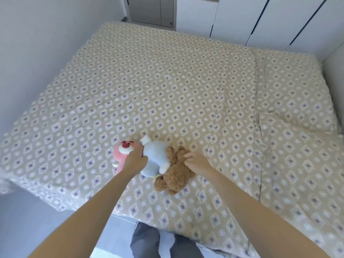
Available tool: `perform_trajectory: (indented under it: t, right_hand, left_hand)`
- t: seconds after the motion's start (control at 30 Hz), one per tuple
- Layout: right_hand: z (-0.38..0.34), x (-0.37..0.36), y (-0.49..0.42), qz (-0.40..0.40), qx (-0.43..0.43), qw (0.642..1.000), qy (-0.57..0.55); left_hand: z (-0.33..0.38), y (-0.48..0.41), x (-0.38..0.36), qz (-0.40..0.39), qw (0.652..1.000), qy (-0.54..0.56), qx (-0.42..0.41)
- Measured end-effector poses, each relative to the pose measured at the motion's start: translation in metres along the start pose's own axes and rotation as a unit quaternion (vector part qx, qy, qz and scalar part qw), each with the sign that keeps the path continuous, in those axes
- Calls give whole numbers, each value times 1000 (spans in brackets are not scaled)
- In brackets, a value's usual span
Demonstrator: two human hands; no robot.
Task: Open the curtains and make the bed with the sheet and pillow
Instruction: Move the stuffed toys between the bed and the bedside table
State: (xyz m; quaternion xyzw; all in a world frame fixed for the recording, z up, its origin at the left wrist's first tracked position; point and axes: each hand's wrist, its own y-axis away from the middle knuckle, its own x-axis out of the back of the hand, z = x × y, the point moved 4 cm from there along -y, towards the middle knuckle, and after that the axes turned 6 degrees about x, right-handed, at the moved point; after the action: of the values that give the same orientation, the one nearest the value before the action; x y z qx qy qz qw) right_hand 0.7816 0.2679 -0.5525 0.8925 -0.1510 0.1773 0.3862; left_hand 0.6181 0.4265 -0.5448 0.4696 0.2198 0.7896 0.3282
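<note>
A beige sheet [167, 81] printed with grey diamonds and small white rings lay spread flat over the whole bed, its near edge hanging over the side. Behind the bed stood white wardrobe doors [260, 19] with dark vertical grooves. At the right end of the bed a pillow [290, 86] in the same print lay flat, just beside the sheet's folded edge.

Near the front edge of the sheet three soft toys lay in a row, touching one another: a brown plush toy [176, 175] on the right, a pale blue plush toy [156, 157] in the middle and a pink plush toy [121, 151] on the left.

The person's right hand [197, 162] pinched the brown plush toy's curly fur with curled fingers. The left hand [135, 159] rested where the pink and blue toys met, its fingertips hidden, so its grip could not be told.
</note>
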Motion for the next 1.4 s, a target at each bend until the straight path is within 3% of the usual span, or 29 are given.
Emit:
perform_trajectory:
  t: [0.2,0.4,0.53,0.7,1.1,1.23,1.33,1.4]
  right_hand:
    - [-23,-57,-58,8,-32,998,-53]
    - [-41,-114,-123,45,-49,997,-42]
    - [-41,-142,-157,73,-53,995,30]
    - [-29,-169,-188,60,-146,987,10]
    - [-6,-192,-220,220,-239,946,-8]
    - [-8,-170,-205,251,-235,933,-104]
    - [-22,-149,-189,285,-190,916,-209]
    - [-33,-138,-178,299,-168,886,-313]
  left_hand:
    - [-54,-52,25,13,994,51,98]
    - [-107,-119,42,-33,983,77,164]
    - [-125,-160,33,-82,975,103,178]
    - [-136,-191,12,-113,968,106,198]
    - [-147,-217,-18,-71,966,132,211]
    - [-129,-203,-11,-51,977,108,175]
    - [-109,-195,7,-19,975,151,161]
    - [-96,-188,24,10,976,164,145]
